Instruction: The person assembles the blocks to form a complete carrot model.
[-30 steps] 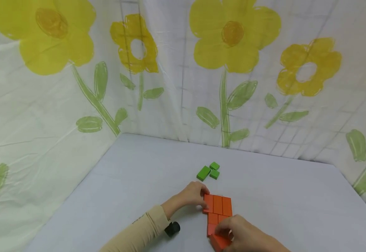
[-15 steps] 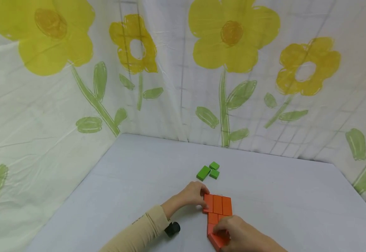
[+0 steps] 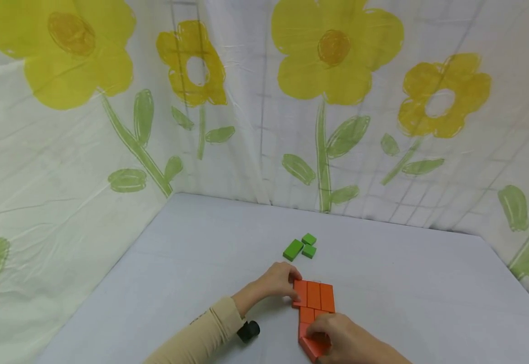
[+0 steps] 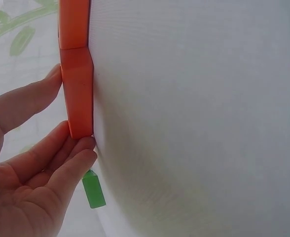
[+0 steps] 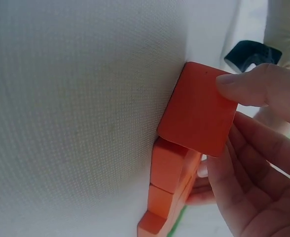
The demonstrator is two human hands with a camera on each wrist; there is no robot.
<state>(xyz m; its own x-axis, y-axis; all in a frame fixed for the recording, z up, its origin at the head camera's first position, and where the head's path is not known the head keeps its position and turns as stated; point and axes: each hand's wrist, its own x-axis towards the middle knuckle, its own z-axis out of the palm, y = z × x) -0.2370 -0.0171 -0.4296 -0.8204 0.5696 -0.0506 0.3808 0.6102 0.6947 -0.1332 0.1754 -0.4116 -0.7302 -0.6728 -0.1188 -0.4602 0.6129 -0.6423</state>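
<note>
Orange-red wooden blocks (image 3: 313, 294) lie flat and touching in the head view, three long ones side by side at the far end and smaller ones nearer. My left hand (image 3: 274, 281) grips the leftmost long block (image 4: 78, 94), its thumb on one face and its fingers at the far end. At the near end of the group, my right hand (image 3: 348, 337) pinches a larger red block (image 5: 199, 108) between thumb and fingers. That block meets the smaller blocks at a slight angle. The right hand hides part of the near blocks.
Several green blocks (image 3: 293, 249) lie beyond the orange group. A black object (image 3: 248, 331) shows beside the left forearm, on or near the white table (image 3: 405, 283). White cloth (image 3: 246, 151) with printed yellow flowers hangs behind and to the left.
My right hand has shifted slightly left with the red block, turning it a little against the group. My left hand and the other blocks have stayed put.
</note>
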